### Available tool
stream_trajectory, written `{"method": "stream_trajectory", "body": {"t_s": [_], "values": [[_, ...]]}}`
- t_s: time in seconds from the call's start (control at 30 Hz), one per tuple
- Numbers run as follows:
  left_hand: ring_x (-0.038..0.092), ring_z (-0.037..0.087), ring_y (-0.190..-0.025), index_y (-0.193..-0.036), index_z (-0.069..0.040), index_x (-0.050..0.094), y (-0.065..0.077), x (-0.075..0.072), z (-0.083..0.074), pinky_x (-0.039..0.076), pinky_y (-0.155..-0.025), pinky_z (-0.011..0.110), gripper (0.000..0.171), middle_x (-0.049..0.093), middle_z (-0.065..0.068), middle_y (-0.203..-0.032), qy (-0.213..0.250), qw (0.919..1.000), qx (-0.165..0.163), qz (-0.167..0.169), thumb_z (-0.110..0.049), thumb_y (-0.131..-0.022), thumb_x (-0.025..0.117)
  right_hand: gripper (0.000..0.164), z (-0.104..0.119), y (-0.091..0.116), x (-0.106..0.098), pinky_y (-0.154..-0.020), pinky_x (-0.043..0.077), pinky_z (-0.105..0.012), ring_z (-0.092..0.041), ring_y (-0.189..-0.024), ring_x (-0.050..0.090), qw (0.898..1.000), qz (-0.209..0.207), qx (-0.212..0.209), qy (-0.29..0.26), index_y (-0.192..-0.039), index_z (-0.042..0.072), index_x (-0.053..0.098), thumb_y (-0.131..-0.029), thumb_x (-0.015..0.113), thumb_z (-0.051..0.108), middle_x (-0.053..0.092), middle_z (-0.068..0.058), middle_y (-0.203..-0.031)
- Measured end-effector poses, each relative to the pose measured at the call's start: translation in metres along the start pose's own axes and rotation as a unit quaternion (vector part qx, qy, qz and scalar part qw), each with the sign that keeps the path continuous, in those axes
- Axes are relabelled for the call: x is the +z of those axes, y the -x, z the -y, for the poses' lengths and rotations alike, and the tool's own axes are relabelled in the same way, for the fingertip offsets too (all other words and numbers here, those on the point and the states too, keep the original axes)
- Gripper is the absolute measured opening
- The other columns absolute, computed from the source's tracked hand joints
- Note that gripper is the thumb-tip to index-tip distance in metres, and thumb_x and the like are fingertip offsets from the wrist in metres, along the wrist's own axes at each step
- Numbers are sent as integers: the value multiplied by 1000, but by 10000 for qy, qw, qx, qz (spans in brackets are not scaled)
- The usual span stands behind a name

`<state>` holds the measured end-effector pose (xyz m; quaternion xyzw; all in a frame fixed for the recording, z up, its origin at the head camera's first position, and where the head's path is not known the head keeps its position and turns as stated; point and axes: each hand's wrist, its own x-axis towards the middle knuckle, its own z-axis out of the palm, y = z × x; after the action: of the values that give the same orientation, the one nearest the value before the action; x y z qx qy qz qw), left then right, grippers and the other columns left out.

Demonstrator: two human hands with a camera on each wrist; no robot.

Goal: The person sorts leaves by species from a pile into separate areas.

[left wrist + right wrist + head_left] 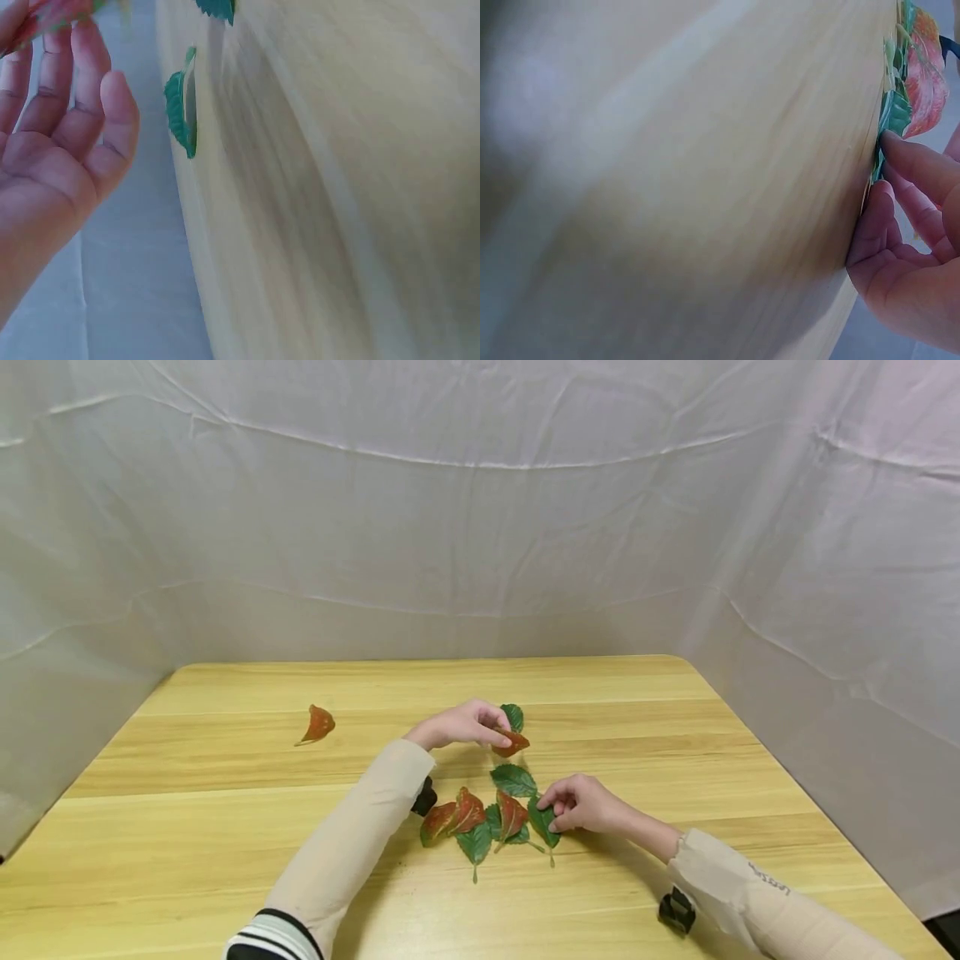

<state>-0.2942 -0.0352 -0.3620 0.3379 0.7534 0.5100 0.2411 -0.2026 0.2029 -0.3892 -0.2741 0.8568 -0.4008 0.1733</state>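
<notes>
My left hand (468,722) pinches a red leaf (513,743) between thumb and fingers, raised over the table. In the left wrist view this red leaf (52,19) is blurred at the top corner. Just behind it lies a green leaf (513,717), and nearer me another green leaf (514,780). My right hand (592,803) has thumb and fingertips round a toothed green leaf (542,821), low at the tabletop; the right wrist view shows the fingertips at that leaf's (895,116) edge. Left of it, a red leaf (512,814) lies over green ones.
The row continues left with a stemmed green leaf (475,842) and two red leaves (468,810). A single red leaf (320,723) lies apart at the far left of the wooden table (225,860). Pale cloth (450,527) hangs behind and along both sides.
</notes>
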Motion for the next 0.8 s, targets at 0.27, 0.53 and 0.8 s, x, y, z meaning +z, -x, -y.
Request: {"method": "stream_trajectory", "body": {"t_s": [0.27,0.53,0.8], "values": [[63,29,-59,-107,9,57,15,-10,4,47,-69,52,28,66,12,-72,854,9916,-282,-932,-2,-81,63,22,1,0,0,-51,40,-19,-8,-57,46,10000,6,36,-55,-90,-6,65,-68,70,-6,52,0,-65],[61,25,-52,-99,7,42,28,-18,4,47,-63,53,26,63,12,-67,1198,9821,-493,-1368,2,-82,61,22,4,0,0,-51,41,-20,-8,-58,46,9999,13,12,-101,-90,-7,64,-68,70,-6,53,0,-66],[61,20,-62,-91,9,53,43,-27,6,49,-65,49,14,61,11,-76,1233,9775,-411,-1659,8,-79,60,22,6,1,0,-51,41,-20,-9,-57,46,10000,27,-37,-69,-90,-7,64,-69,69,-7,53,-1,-66]]}}
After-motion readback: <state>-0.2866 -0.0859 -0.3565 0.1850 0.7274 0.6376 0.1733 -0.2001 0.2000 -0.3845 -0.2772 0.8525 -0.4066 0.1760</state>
